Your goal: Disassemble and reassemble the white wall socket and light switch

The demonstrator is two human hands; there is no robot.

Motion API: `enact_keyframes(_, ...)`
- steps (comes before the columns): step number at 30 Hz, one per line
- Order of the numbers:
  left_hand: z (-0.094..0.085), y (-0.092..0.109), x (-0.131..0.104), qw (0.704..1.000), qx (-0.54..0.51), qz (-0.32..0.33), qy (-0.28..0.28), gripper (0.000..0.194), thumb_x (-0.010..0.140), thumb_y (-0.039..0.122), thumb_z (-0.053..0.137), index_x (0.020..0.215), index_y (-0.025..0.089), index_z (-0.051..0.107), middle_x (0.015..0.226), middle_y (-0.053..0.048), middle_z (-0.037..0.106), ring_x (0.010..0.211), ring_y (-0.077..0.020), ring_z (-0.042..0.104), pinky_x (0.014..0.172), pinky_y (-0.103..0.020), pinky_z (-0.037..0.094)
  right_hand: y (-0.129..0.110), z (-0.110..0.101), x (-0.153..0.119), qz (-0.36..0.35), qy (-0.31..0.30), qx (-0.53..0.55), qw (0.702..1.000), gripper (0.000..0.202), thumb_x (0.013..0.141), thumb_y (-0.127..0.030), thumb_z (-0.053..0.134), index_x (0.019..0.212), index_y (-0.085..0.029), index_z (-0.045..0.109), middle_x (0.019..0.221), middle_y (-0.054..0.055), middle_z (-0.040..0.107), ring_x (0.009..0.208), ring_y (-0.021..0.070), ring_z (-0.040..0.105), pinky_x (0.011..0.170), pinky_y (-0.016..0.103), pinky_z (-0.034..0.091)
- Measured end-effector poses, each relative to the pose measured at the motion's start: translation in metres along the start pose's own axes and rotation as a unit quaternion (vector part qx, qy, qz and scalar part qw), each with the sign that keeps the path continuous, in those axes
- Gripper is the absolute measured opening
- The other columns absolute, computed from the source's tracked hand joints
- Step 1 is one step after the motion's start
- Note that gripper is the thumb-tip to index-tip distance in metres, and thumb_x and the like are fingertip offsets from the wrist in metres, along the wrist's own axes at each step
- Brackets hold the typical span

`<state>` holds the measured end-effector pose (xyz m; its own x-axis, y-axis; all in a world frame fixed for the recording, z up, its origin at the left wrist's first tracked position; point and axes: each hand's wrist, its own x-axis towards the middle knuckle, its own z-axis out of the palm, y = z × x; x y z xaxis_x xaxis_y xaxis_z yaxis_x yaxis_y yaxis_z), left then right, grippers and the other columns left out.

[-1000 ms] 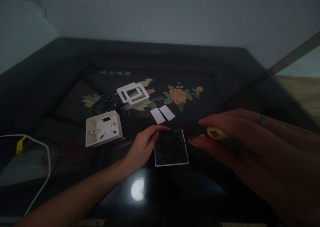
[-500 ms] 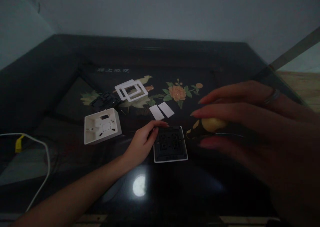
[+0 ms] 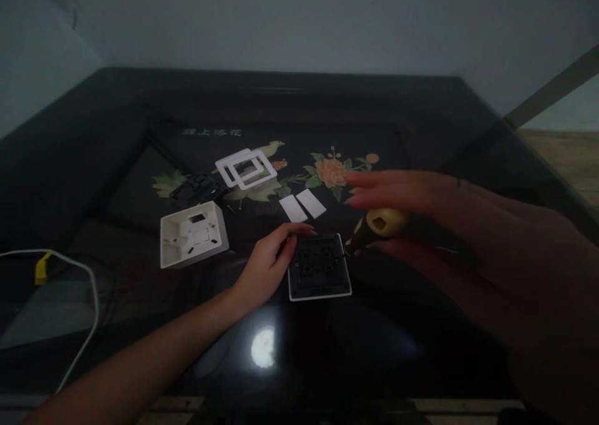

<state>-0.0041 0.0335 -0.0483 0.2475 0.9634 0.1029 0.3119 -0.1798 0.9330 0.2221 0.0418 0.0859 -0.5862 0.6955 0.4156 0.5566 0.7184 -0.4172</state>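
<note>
A square wall switch (image 3: 319, 269) with a black body and white rim lies on the dark table. My left hand (image 3: 269, 253) is closed on its upper left corner, with the fingers along the top edge and the thumb on the left side. My right hand (image 3: 449, 225) is around the yellow and black handle of a screwdriver (image 3: 369, 231). The thumb is under the handle and the fingers pass over it. The screwdriver leans over the switch's right edge, where its thin shaft meets the rim; the exact tip is too dark to make out.
A white mounting box (image 3: 194, 234) stands left of the switch, with a black switch part (image 3: 199, 188) behind it. Two white frames (image 3: 269, 178) overlap farther back. Two white rocker plates (image 3: 311, 203) lie nearer. A white cable (image 3: 96, 294) with a yellow tag (image 3: 41, 269) runs along the left.
My right hand has shifted slightly left, its fingers now stretched farther over the screwdriver, whose handle has tipped up a little. My left hand and the switch stay in place.
</note>
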Motion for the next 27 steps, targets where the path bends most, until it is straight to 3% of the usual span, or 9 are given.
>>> enact_keyframes(3, 0.0, -0.001, 0.0, 1.0, 0.001, 0.003, -0.002, 0.025, 0.098, 0.021, 0.041, 0.112, 0.018, 0.063, 0.112, -0.007, 0.072, 0.108, -0.0205, 0.067, 0.096, -0.036, 0.053, -0.003, 0.01, 0.001, -0.016, 0.075, -0.082, 0.994, 0.023, 0.09, -0.044, 0.063, 0.107, -0.029, 0.066, 0.116, 0.005, 0.068, 0.104, 0.0255, 0.068, 0.086, 0.034, 0.059)
enact_keyframes(6, 0.0, 0.0, 0.0, 1.0, 0.002, 0.001, -0.005, 0.025, 0.099, 0.021, 0.041, 0.112, 0.018, 0.063, 0.111, -0.007, 0.072, 0.109, -0.0201, 0.067, 0.096, -0.036, 0.052, -0.007, 0.013, 0.001, 0.005, 0.106, -0.134, 0.985, 0.019, 0.091, -0.037, 0.065, 0.106, -0.027, 0.067, 0.104, 0.003, 0.069, 0.098, 0.0206, 0.069, 0.088, 0.028, 0.058)
enact_keyframes(10, 0.0, 0.001, 0.0, 1.0, 0.0, -0.003, -0.004, 0.026, 0.099, 0.021, 0.04, 0.112, 0.017, 0.062, 0.112, -0.007, 0.072, 0.108, -0.0196, 0.066, 0.096, -0.034, 0.051, -0.005, 0.001, 0.0, 0.003, 0.034, -0.101, 0.994, 0.035, 0.097, -0.018, 0.052, 0.132, -0.024, 0.057, 0.116, -0.001, 0.071, 0.105, 0.0153, 0.069, 0.094, 0.021, 0.056)
enact_keyframes(14, 0.0, 0.0, -0.001, 1.0, 0.0, 0.0, -0.003, 0.027, 0.099, 0.02, 0.04, 0.112, 0.016, 0.063, 0.111, -0.007, 0.072, 0.108, -0.0183, 0.067, 0.096, -0.033, 0.051, -0.004, -0.002, -0.002, -0.018, -0.008, -0.085, 0.996, 0.035, 0.099, -0.022, 0.047, 0.133, -0.022, 0.054, 0.133, 0.001, 0.065, 0.116, 0.0169, 0.065, 0.099, 0.025, 0.054)
enact_keyframes(16, 0.0, -0.001, -0.001, 1.0, 0.001, 0.001, -0.004, 0.026, 0.099, 0.02, 0.04, 0.112, 0.016, 0.063, 0.11, -0.006, 0.072, 0.107, -0.0178, 0.067, 0.095, -0.032, 0.051, -0.006, 0.003, -0.002, -0.027, 0.018, -0.118, 0.992, 0.027, 0.097, -0.03, 0.055, 0.123, -0.024, 0.06, 0.13, 0.003, 0.063, 0.113, 0.0173, 0.065, 0.093, 0.025, 0.056)
enact_keyframes(18, 0.0, -0.001, -0.001, 1.0, 0.002, 0.0, -0.006, 0.026, 0.098, 0.02, 0.041, 0.112, 0.016, 0.063, 0.11, -0.006, 0.072, 0.107, -0.0175, 0.067, 0.095, -0.031, 0.051, -0.009, 0.008, -0.001, -0.019, 0.073, -0.16, 0.984, 0.02, 0.092, -0.034, 0.064, 0.11, -0.025, 0.065, 0.114, 0.003, 0.066, 0.1, 0.016, 0.067, 0.083, 0.024, 0.058)
enact_keyframes(20, 0.0, 0.0, -0.001, 1.0, 0.002, -0.002, -0.006, 0.026, 0.099, 0.02, 0.041, 0.113, 0.016, 0.063, 0.11, -0.006, 0.072, 0.107, -0.0173, 0.067, 0.095, -0.03, 0.051, -0.011, 0.01, 0.0, -0.001, 0.104, -0.176, 0.979, 0.017, 0.091, -0.027, 0.066, 0.108, -0.026, 0.067, 0.103, 0.0, 0.067, 0.092, 0.0137, 0.068, 0.082, 0.022, 0.058)
enact_keyframes(24, 0.0, 0.0, -0.001, 1.0, 0.005, -0.001, -0.007, 0.027, 0.099, 0.02, 0.04, 0.112, 0.016, 0.063, 0.11, -0.006, 0.072, 0.106, -0.017, 0.067, 0.095, -0.03, 0.051, -0.01, 0.003, 0.001, -0.001, 0.033, -0.087, 0.996, 0.034, 0.097, -0.015, 0.051, 0.128, -0.023, 0.058, 0.113, 0.0, 0.072, 0.099, 0.0153, 0.07, 0.089, 0.024, 0.059)
enact_keyframes(27, 0.0, -0.001, 0.0, 1.0, 0.008, 0.004, -0.003, 0.026, 0.099, 0.019, 0.04, 0.112, 0.016, 0.063, 0.11, -0.006, 0.072, 0.106, -0.0171, 0.067, 0.094, -0.03, 0.052, -0.006, 0.0, 0.0, -0.012, -0.006, -0.068, 0.998, 0.029, 0.099, -0.023, 0.047, 0.127, -0.022, 0.057, 0.123, 0.002, 0.07, 0.105, 0.0189, 0.07, 0.09, 0.029, 0.059)
